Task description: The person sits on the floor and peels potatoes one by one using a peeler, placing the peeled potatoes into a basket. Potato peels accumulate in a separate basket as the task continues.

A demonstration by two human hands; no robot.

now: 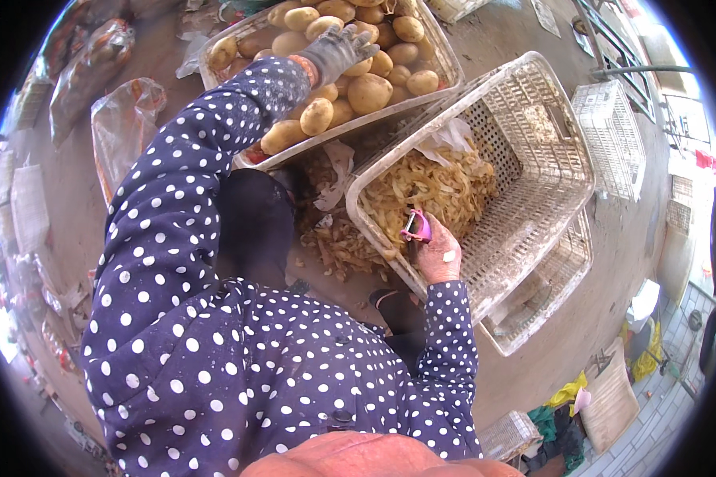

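Note:
My left hand (341, 52), in a grey glove, reaches over a white plastic crate (358, 124) full of unpeeled potatoes (370, 93). Its fingers are spread over the potatoes; whether the fingertips touch one cannot be told. My bare right hand (438, 247) grips a pink vegetable peeler (418, 226), with a small white patch on the back of the hand. It is over the near rim of a second white plastic crate (501, 238). Potato peelings (435, 185) and a scrap of thin plastic (447, 140) lie inside that crate.
Loose peelings (346, 247) lie on the floor between the crates and my legs. Another crate (549, 286) sits under the peelings crate, and a white crate (610, 140) stands at right. A clear plastic bag (128, 128) and filled sacks (89, 71) are at left.

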